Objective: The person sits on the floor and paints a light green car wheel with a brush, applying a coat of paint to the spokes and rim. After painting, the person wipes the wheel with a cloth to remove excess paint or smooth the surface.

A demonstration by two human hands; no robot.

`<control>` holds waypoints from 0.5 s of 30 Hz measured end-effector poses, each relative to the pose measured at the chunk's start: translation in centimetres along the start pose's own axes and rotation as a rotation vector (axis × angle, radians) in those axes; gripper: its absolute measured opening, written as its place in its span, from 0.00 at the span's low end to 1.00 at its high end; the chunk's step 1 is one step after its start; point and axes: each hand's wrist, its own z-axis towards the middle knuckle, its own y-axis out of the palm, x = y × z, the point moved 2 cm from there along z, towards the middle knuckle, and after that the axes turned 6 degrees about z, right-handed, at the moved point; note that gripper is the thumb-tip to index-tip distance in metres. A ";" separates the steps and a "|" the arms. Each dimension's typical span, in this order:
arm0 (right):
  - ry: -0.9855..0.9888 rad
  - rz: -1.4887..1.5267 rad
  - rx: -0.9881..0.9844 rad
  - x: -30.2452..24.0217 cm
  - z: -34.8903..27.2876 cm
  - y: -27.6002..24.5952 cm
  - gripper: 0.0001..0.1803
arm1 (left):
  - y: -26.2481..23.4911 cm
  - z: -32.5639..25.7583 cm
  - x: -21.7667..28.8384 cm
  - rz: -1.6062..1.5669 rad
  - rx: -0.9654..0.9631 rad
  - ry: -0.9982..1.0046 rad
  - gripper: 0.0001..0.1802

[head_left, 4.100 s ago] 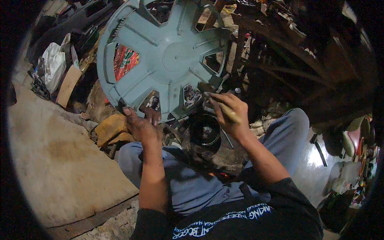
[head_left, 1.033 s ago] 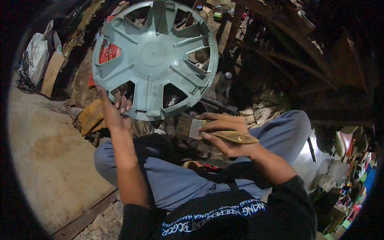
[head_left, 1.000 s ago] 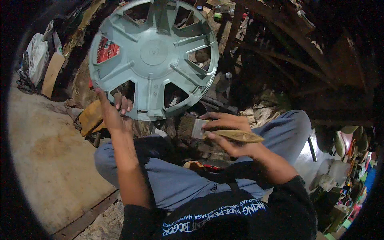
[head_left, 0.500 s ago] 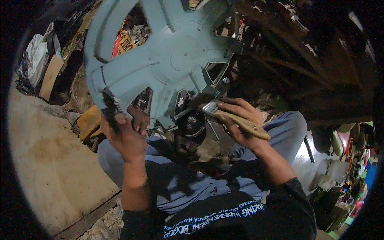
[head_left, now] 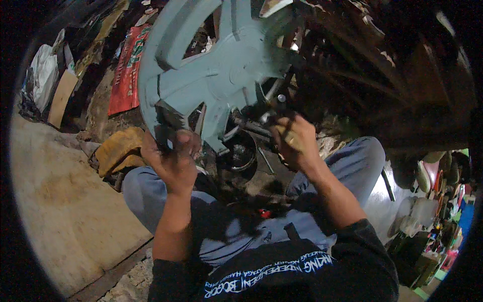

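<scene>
A large grey-blue spoked wheel (head_left: 201, 80) stands tilted before me, with black patches on its lower left rim and right side. My left hand (head_left: 173, 161) is closed on the rim at the lower left, beside a black patch. In my right hand (head_left: 298, 143) is a paintbrush (head_left: 265, 118), its wooden handle mostly covered by my fingers. The bristles are dark and blurred against the wheel's lower right spokes; whether they touch I cannot tell. Below the wheel, between my knees, sits a round container (head_left: 240, 155) with a glossy black inside.
Pale boarding (head_left: 65, 201) covers the left side. A yellow-brown cloth-like thing (head_left: 118, 151) lies by my left knee, with a red printed sheet (head_left: 128, 70) beyond it. Dark wooden beams (head_left: 367, 75) crowd the upper right. Assorted items (head_left: 443, 221) are piled at the far right.
The wheel has swung to the right and tilted, uncovering more of the red sheet. My left hand moved right with it. My right hand turned, bringing the brush handle round under my fingers.
</scene>
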 end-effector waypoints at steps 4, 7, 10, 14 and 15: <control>-0.380 -0.241 0.194 -0.1 1.6 -2.3 0.09 | 2.4 0.3 1.0 -0.068 0.198 -0.083 0.16; 0.069 0.064 0.480 1.9 2.0 -5.0 0.17 | 2.3 0.9 2.2 0.054 0.243 -0.072 0.16; 0.416 -0.119 0.609 7.6 1.3 -7.3 0.27 | 3.1 1.7 2.4 0.064 0.343 -0.083 0.17; 0.606 -0.385 0.184 16.5 -1.8 -5.5 0.35 | 2.2 2.0 1.5 -0.016 0.298 -0.137 0.15; 0.638 -0.398 0.067 19.6 -3.4 -5.1 0.37 | 2.5 2.1 1.2 -0.040 0.291 -0.161 0.15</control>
